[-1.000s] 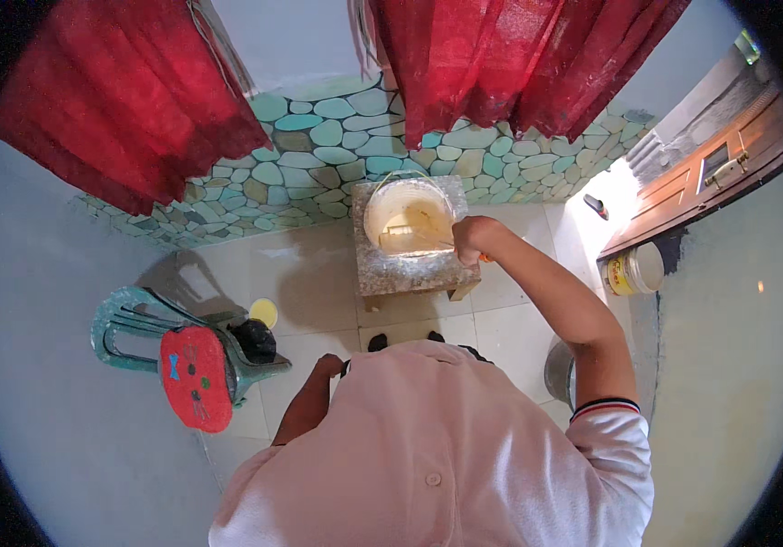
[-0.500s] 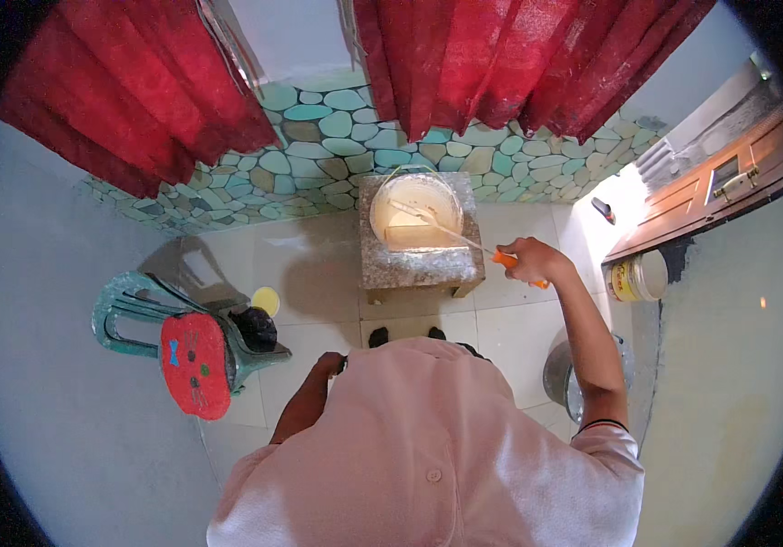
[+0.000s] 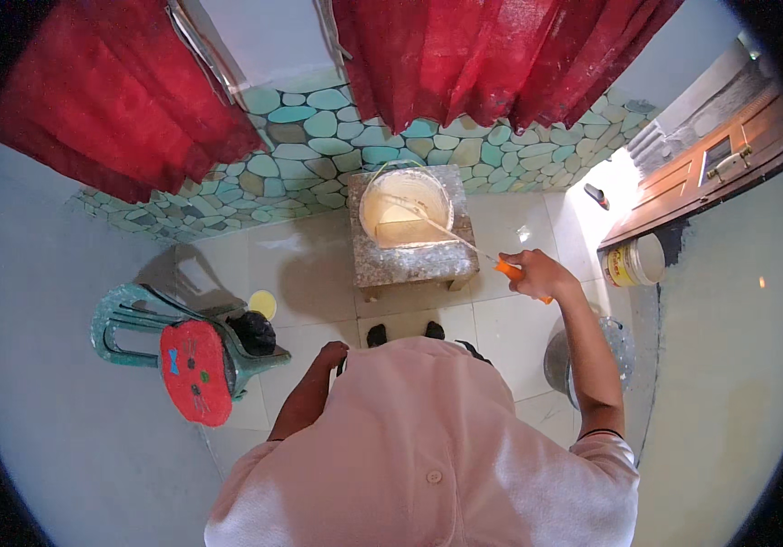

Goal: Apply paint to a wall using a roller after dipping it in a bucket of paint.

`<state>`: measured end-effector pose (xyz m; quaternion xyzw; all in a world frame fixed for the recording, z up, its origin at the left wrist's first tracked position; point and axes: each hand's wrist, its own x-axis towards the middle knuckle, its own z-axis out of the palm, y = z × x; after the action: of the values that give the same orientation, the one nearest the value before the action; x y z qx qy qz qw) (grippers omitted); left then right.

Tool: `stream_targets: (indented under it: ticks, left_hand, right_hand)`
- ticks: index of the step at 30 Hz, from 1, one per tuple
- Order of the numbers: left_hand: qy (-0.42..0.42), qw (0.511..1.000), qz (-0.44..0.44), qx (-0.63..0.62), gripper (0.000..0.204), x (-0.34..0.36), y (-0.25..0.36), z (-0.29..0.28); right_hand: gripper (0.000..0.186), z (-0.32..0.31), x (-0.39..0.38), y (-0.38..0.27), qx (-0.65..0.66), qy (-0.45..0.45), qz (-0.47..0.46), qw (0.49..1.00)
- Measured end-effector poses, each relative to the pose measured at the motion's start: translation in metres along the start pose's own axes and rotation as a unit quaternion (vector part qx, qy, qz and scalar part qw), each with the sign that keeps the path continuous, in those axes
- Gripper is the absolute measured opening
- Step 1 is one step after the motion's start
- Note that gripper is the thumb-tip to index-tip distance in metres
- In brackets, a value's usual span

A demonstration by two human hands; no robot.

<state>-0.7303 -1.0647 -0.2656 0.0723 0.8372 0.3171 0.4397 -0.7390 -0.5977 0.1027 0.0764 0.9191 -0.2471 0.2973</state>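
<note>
My right hand is closed round the orange handle of a paint roller. Its long thin shaft slants down to the left into a white bucket, where the working end rests in cream-coloured paint. A flat pale piece shows at the near side inside the bucket. The bucket stands on a worn, paint-spotted stool in front of me. Beside my waist hangs my left hand, close against the shirt; its fingers are mostly hidden, so I cannot tell their state.
A green plastic chair with a red cushion stands left, near a yellow lid. Right are a paint bucket on its side, a grey bucket and a wooden door. Red curtains hang ahead.
My right hand has dropped slightly toward me, and the roller's handle shifted with it; its end stays inside the bucket. The whole view has shifted a little.
</note>
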Motion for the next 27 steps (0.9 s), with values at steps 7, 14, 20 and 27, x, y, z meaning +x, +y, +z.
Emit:
stream_targets:
  ticks: [7, 14, 20, 27]
  left_hand:
    - [-0.083, 0.981, 0.009, 0.176, 0.023, 0.009, -0.011, 0.011]
    - [-0.009, 0.998, 0.040, 0.038, 0.028, -0.006, -0.048, 0.048]
    - [0.004, 0.997, -0.076, -0.024, 0.032, -0.023, 0.003, 0.071]
    - [-0.023, 0.974, -0.081, -0.210, 0.033, -0.037, -0.020, 0.102]
  right_hand:
    - [0.054, 0.020, -0.014, 0.038, 0.161, -0.021, 0.031, 0.986]
    - [0.036, 0.077, -0.033, 0.073, 0.347, -0.074, 0.085, 0.931]
    - [0.034, 0.121, -0.068, 0.071, 0.495, -0.083, 0.021, 0.864]
    - [0.030, 0.174, -0.103, 0.041, 0.526, -0.054, 0.047, 0.847]
